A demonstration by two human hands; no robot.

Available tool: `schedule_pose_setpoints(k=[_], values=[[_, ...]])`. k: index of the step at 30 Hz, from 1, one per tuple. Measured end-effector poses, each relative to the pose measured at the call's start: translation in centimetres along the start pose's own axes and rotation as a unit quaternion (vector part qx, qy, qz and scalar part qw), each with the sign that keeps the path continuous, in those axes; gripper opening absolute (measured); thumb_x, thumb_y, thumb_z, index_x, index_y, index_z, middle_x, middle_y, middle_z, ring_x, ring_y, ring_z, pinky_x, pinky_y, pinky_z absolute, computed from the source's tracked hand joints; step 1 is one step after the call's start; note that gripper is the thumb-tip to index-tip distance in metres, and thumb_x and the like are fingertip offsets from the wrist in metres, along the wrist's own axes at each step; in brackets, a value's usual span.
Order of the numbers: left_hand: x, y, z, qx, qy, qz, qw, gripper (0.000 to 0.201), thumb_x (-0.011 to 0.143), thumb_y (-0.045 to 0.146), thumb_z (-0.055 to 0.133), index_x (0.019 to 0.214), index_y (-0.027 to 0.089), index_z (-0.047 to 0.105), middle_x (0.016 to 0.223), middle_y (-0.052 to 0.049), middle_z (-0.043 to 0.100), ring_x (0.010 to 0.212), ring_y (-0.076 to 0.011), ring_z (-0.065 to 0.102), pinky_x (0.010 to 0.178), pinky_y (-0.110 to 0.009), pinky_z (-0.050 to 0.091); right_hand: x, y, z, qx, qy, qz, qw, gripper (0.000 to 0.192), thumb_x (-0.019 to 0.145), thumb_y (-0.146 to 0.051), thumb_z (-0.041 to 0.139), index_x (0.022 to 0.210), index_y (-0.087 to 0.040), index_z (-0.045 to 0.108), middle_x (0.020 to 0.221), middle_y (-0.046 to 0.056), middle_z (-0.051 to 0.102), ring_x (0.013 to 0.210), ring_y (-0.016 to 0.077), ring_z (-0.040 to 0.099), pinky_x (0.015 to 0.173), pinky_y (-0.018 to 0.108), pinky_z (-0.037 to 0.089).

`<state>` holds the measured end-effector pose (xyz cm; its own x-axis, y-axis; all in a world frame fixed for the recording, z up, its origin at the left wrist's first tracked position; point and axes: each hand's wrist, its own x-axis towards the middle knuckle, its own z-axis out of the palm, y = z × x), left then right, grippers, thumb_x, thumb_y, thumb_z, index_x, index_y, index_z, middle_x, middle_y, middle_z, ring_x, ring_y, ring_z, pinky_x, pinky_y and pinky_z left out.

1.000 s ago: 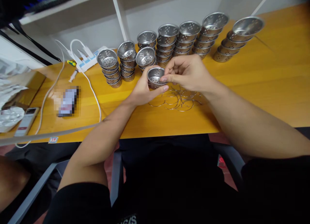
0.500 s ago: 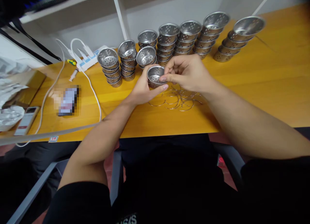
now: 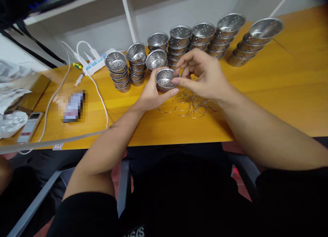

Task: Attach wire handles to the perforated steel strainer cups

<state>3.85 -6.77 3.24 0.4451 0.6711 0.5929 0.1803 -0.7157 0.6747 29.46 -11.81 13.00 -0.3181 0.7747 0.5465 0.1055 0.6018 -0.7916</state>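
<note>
In my left hand [image 3: 153, 95] is a small round metal cup with punched holes [image 3: 165, 79], its open top facing up. The fingers wrap its far left side and the thumb lies along its near side. My right hand [image 3: 201, 74] is at the cup's right rim, thumb and fingertips bent toward each other in a loose pinch. What they hold there is too small to make out. Just below this hand, several thin curved metal wires [image 3: 192, 107] lie in a loose heap on the wooden table [image 3: 169, 131].
Stacks of perforated cups [image 3: 156, 61] line the back of the table, out to a leaning stack [image 3: 247, 42] at right. A power strip [image 3: 96, 66] with white cables, a screwdriver [image 3: 77, 66], a blurred-out phone [image 3: 74, 106] and another phone [image 3: 30, 127] are on the left.
My right fingers have opened and lifted slightly at the cup's rim. My left hand keeps the cup almost in place. A person's arm has come into view at the lower left edge.
</note>
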Motion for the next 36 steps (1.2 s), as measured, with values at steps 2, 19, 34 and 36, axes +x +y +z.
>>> schedule_pose_setpoints(k=[2,19,34,36], values=[[0.2,1.3,-0.2,0.003,0.024,-0.032,0.999,0.091,0.113,0.071,0.098,0.180,0.031,0.052,0.162,-0.015,0.073,0.156,-0.0364,0.083,0.138,-0.059,0.070,0.0,-0.1,-0.4,-0.026,0.002,-0.018,0.999,0.046,0.094,-0.083,0.112,0.108,-0.044,0.096,0.118,0.010,0.087,0.102,0.0377,0.071,0.096,0.061,0.067],[0.5,4.0,-0.2,-0.113,0.034,-0.117,0.986,0.085,0.094,0.049,0.118,0.158,0.026,0.066,0.152,-0.013,0.081,0.130,-0.0243,0.088,0.110,-0.041,0.077,0.8,0.9,-1.7,-0.036,0.013,-0.074,0.997,0.038,0.090,-0.074,0.119,0.104,-0.044,0.101,0.145,0.014,0.086,0.142,0.0482,0.071,0.138,0.075,0.058],[0.8,6.3,-1.4,-0.137,-0.026,-0.206,0.969,0.022,0.104,0.025,0.103,0.106,0.019,0.082,0.091,0.000,0.080,0.077,-0.0097,0.068,0.073,-0.024,0.052,9.0,2.6,-0.1,-0.126,-0.010,-0.077,0.989,0.037,0.090,-0.072,0.118,0.101,-0.048,0.093,0.146,0.005,0.090,0.153,0.0467,0.067,0.144,0.070,0.052],[0.9,6.3,-1.5,-0.136,-0.022,-0.213,0.967,0.019,0.105,0.021,0.100,0.105,0.018,0.081,0.089,0.002,0.078,0.075,-0.0093,0.065,0.071,-0.024,0.050,9.0,3.6,0.2,-0.114,-0.008,-0.074,0.991,0.038,0.087,-0.072,0.120,0.101,-0.050,0.092,0.140,0.005,0.090,0.156,0.0468,0.064,0.140,0.069,0.055]])
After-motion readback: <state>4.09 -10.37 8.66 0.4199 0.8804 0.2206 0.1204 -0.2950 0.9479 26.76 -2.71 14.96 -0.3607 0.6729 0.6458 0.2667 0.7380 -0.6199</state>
